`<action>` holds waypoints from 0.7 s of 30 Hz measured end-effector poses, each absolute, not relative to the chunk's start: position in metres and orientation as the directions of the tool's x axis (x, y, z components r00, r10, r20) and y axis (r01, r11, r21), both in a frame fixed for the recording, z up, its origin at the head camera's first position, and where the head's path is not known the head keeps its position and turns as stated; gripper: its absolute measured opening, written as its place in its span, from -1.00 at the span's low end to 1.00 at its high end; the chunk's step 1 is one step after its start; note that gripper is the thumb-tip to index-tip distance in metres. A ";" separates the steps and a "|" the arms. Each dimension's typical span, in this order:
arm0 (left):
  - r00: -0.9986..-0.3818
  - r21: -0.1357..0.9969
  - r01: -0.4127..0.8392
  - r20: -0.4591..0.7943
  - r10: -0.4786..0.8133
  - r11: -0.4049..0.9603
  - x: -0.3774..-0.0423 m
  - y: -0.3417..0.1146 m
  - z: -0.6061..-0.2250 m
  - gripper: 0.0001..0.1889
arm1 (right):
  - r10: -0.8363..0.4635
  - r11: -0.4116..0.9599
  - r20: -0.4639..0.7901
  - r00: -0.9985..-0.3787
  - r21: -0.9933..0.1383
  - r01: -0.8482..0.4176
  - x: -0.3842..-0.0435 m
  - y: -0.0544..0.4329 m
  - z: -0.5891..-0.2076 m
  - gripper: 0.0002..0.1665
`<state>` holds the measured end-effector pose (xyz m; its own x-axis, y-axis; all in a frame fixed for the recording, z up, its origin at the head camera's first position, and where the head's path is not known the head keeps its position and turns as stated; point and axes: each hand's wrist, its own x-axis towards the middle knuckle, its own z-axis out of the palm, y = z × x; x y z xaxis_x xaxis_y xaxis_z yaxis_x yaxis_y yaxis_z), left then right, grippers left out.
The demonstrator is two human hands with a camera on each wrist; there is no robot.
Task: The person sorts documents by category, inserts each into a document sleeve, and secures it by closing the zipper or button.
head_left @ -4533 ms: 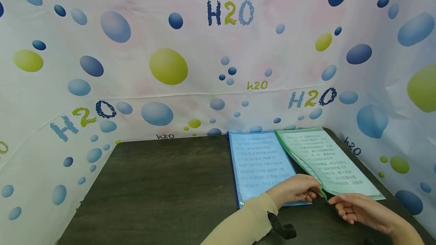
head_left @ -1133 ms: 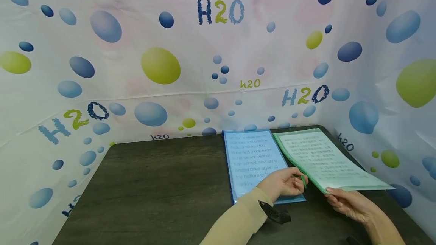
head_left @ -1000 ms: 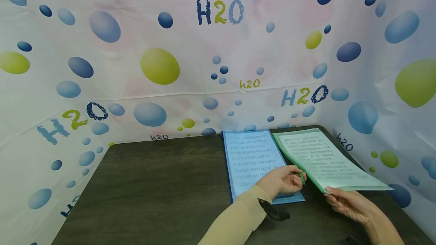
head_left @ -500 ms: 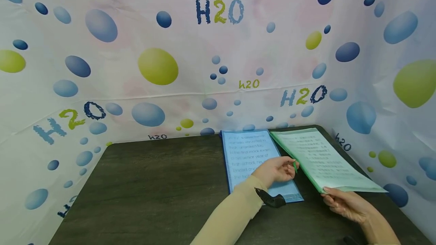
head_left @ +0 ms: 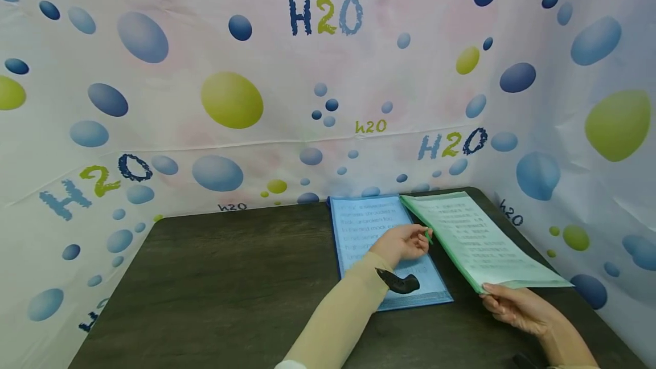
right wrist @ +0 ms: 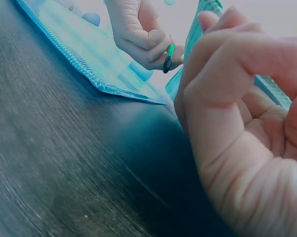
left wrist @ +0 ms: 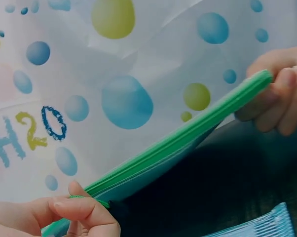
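A green zip pouch with a printed sheet inside lies at the table's right, its near end lifted. My right hand grips its near left corner between thumb and fingers. My left hand pinches the green cord zipper pull, partway along the pouch's left edge. The left wrist view shows the green zipper edge stretched between both hands. In the right wrist view, curled right fingers hide most of the pouch. Beneath my left hand and forearm is a blue zip pouch holding a printed English sheet.
The dark wooden table stretches to the left of the blue pouch. A white curtain printed with coloured bubbles and H2O lettering stands behind and along both sides. Black straps are at the wrists.
My left hand has slid the zipper pull away along the green pouch's left edge, from the near corner to further up. My right hand has taken hold of the near corner and raised it.
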<state>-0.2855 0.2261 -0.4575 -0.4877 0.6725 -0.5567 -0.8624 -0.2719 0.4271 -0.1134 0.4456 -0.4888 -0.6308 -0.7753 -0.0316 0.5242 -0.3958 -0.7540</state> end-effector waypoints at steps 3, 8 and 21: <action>-0.491 0.425 -0.862 -0.558 0.669 -0.278 -0.293 0.226 -0.457 -0.79 | -0.775 -0.398 -0.020 -0.632 -0.761 0.512 -0.112 0.445 -0.490 -0.41; -0.512 0.420 -0.853 -0.557 0.654 -0.311 -0.303 0.222 -0.453 -0.79 | -0.771 -0.398 -0.011 -0.636 -0.771 0.496 -0.111 0.445 -0.490 -0.39; -0.549 0.372 -0.836 -0.551 0.629 -0.404 -0.322 0.211 -0.456 -0.84 | -0.763 -0.394 0.005 -0.647 -0.797 0.458 -0.108 0.445 -0.492 -0.42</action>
<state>-0.3215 0.2113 -0.4559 -0.5491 0.6286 -0.5507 -0.8356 -0.4037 0.3724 -0.1076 0.4448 -0.4918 -0.6465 -0.7629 0.0054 0.4577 -0.3936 -0.7972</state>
